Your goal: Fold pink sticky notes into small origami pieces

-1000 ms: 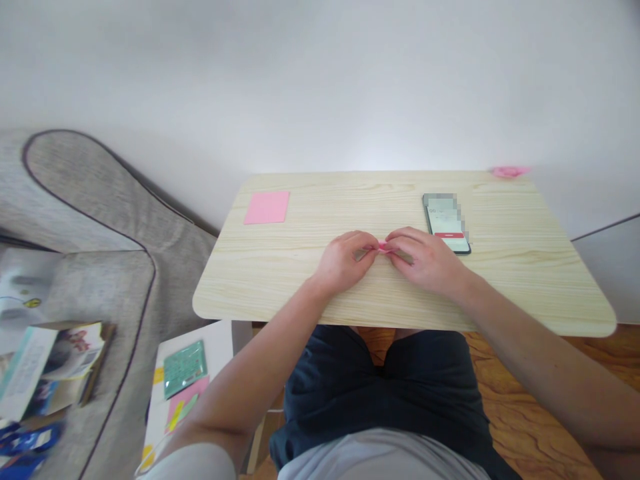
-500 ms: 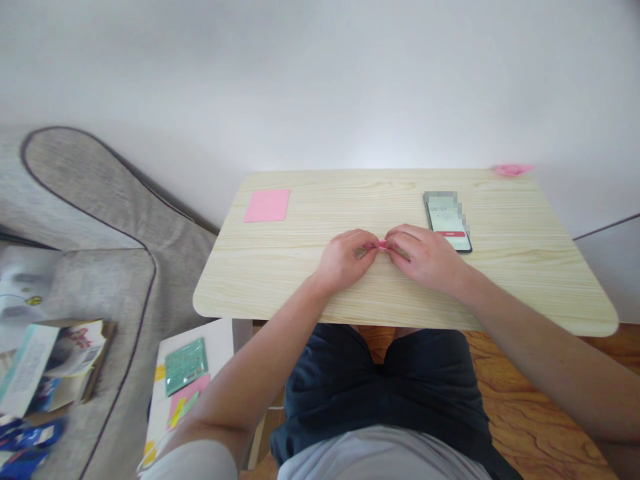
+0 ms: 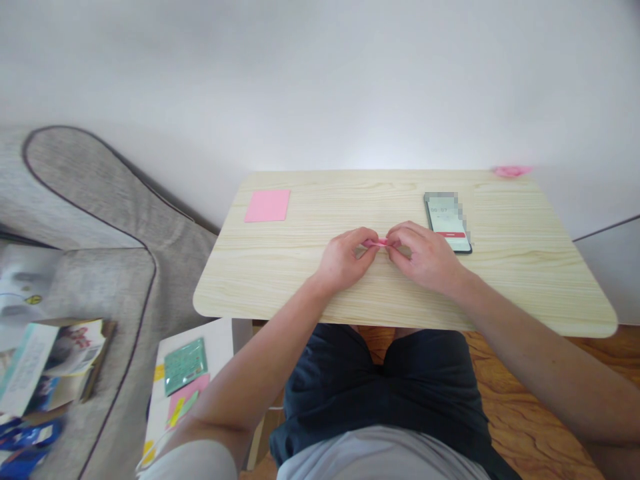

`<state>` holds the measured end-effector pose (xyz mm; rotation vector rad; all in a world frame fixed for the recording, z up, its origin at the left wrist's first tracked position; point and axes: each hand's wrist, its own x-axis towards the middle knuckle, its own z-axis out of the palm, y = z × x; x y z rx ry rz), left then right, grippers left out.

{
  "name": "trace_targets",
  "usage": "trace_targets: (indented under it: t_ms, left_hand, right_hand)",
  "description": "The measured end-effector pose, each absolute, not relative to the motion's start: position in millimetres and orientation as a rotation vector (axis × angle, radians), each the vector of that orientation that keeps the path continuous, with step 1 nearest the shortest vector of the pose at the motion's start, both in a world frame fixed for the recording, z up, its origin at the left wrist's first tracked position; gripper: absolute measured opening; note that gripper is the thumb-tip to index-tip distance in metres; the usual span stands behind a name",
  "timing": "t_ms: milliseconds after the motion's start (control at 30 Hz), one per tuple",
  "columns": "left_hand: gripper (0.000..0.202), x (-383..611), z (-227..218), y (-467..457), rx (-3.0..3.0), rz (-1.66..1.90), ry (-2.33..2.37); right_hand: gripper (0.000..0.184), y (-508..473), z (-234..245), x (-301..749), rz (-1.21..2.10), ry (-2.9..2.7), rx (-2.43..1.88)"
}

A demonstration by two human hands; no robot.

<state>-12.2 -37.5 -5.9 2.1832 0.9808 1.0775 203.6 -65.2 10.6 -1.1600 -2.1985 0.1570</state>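
Between my two hands is a small piece of pink paper (image 3: 382, 243), folded narrow and mostly covered by fingers. My left hand (image 3: 349, 257) pinches its left end between thumb and fingers. On the other end, my right hand (image 3: 423, 252) has a like pinch, thumb below and fingers above. Both hands are just over the front middle of the pale wooden table (image 3: 320, 200). A flat pink paper square (image 3: 267, 205) lies on the table's left side. Just behind my right hand lies a phone (image 3: 447, 220) with a lit screen showing a timer.
A crumpled or folded pink piece (image 3: 511, 171) is at the table's far right corner, by the wall. To the left stands a grey sofa (image 3: 180, 280) with an open box (image 3: 55, 367) on it. Below the table's left, a white surface (image 3: 220, 333) bears a green packet (image 3: 185, 365).
My right hand's fingers have shifted slightly up on the pink paper, and a little more of the paper shows by the left fingertips. The rest looks the same.
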Motion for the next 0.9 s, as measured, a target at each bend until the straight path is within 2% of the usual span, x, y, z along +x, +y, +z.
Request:
trace_targets:
  t_ms: [167, 367, 533, 900]
  left_hand:
    - [0.010, -11.8, -5.6, -38.6, 2.154, 1.047, 0.984]
    - [0.014, -12.0, -5.8, -38.8, 2.040, 1.107, 0.999]
    - [0.010, -13.3, -6.7, -35.5, 1.942, 1.134, 1.032]
    - [0.016, -13.1, -5.4, -35.3, 1.867, 1.124, 0.994]
  right_hand:
    - [0.010, -65.3, 9.0, 200.2, 0.192, -2.164, -1.105]
    - [0.005, -64.5, 7.3, 199.4, 0.129, -2.118, -1.049]
    - [0.003, -64.5, 5.9, 199.5, 0.095, -2.074, -1.037]
    - [0.005, -66.1, 7.6, 197.4, 0.127, -2.047, -1.054]
